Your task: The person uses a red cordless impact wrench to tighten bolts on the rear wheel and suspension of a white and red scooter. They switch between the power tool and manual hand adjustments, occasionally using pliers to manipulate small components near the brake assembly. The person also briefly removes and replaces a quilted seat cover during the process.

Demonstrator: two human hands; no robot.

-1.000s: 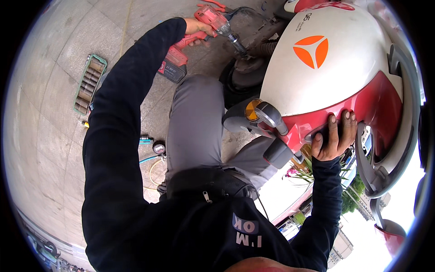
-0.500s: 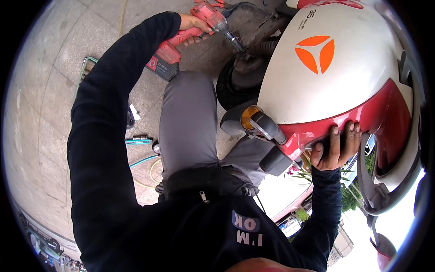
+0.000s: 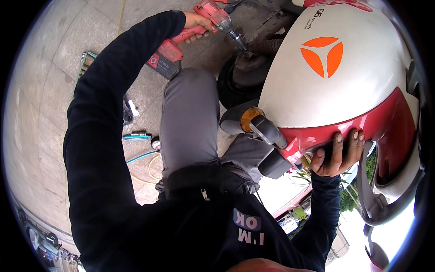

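Note:
My left hand (image 3: 199, 28) is closed round the red cordless impact wrench (image 3: 210, 12), its dark battery by my knee. The wrench's long socket (image 3: 239, 41) points down at the dark wheel and hub (image 3: 240, 79), touching or very near it; the exact contact is unclear. My right hand (image 3: 337, 154) grips the red lower panel (image 3: 360, 124) of a white-and-red scooter (image 3: 312, 90) with an orange emblem, fingers curled on its edge. An amber lamp (image 3: 250, 119) sits left of that hand. My grey-trousered knee (image 3: 189, 99) is below the wrench.
On the tiled floor (image 3: 41, 113) at left lie a socket tray (image 3: 85, 61), partly behind my arm, a teal tool (image 3: 136, 137), a gauge (image 3: 155, 143) with coiled hoses and a black-and-white item (image 3: 130, 111). Plants (image 3: 351, 197) and bright ground lie beyond the scooter at lower right.
The scooter body and my right hand sit slightly lower in the picture. My left forearm has shifted left, covering more of the socket tray. The wrench still points at the wheel.

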